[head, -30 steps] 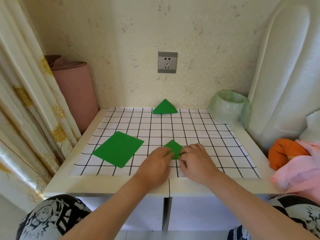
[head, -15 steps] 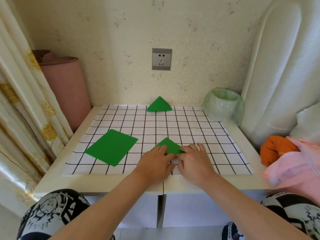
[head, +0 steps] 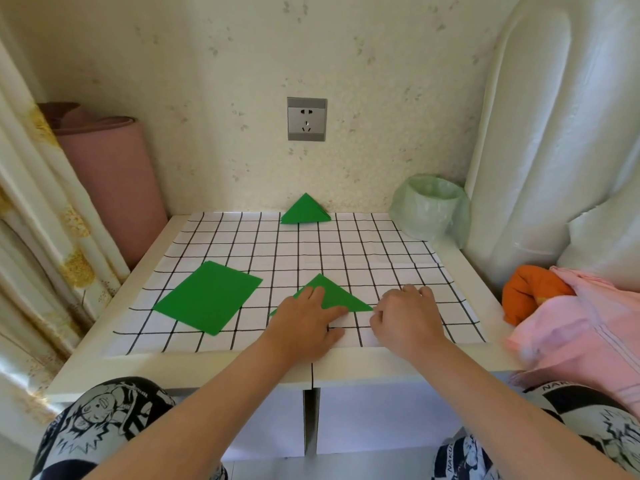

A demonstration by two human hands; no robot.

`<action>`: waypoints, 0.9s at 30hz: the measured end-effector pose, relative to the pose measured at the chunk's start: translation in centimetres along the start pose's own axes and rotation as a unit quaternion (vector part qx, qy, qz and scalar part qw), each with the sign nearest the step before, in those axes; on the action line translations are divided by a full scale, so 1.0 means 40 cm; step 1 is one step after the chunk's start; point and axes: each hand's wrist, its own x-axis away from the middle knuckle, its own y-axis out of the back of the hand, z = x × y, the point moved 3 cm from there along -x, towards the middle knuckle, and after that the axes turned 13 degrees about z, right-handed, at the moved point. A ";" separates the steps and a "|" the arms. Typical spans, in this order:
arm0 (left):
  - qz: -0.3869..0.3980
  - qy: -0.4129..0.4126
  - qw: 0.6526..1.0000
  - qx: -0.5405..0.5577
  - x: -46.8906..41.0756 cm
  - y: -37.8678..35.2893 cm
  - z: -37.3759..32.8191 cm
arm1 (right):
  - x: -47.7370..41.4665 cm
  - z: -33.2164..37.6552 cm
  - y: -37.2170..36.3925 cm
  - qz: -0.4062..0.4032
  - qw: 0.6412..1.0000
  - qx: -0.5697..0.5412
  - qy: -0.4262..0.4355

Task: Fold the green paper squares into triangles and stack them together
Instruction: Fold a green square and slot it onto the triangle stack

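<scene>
A folded green triangle (head: 337, 295) lies on the checked mat near the front middle. My left hand (head: 304, 318) rests flat on its left part, fingers straight. My right hand (head: 408, 315) sits just right of the triangle's right tip, fingers bent down onto the mat; whether it touches the paper is unclear. An unfolded green square (head: 207, 296) lies flat to the left. A stack of folded green triangles (head: 304, 211) sits at the far edge by the wall.
The checked mat (head: 346, 251) covers a white table (head: 478, 358). A bin with a green bag (head: 431, 206) stands at the back right. Pink and orange cloth (head: 571, 317) lies right; a pink roll (head: 114, 174) and curtain stand left.
My hands have drawn apart along the triangle's lower edge, the right hand sliding right off the paper. More of the folded triangle shows now.
</scene>
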 end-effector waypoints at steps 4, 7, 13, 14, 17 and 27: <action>-0.028 0.007 0.997 0.072 -0.014 -0.002 0.026 | -0.004 0.003 0.010 -0.029 0.999 0.032 0.019; -0.031 -0.001 0.989 0.142 -0.030 -0.007 0.057 | -0.017 -0.003 0.023 -0.083 0.995 -0.002 0.059; -0.025 -0.034 0.989 0.144 -0.064 0.010 0.095 | -0.074 0.030 0.022 -0.034 0.966 -0.089 0.239; -0.033 -0.045 0.991 0.122 -0.068 0.015 0.098 | -0.083 0.037 0.023 -0.025 0.962 -0.087 0.256; -0.033 -0.072 0.993 0.087 -0.076 0.032 0.105 | -0.104 0.051 0.033 0.002 0.954 -0.086 0.288; -0.081 -0.070 0.987 0.118 -0.091 0.117 0.119 | -0.173 0.048 0.114 -0.011 0.947 -0.191 0.258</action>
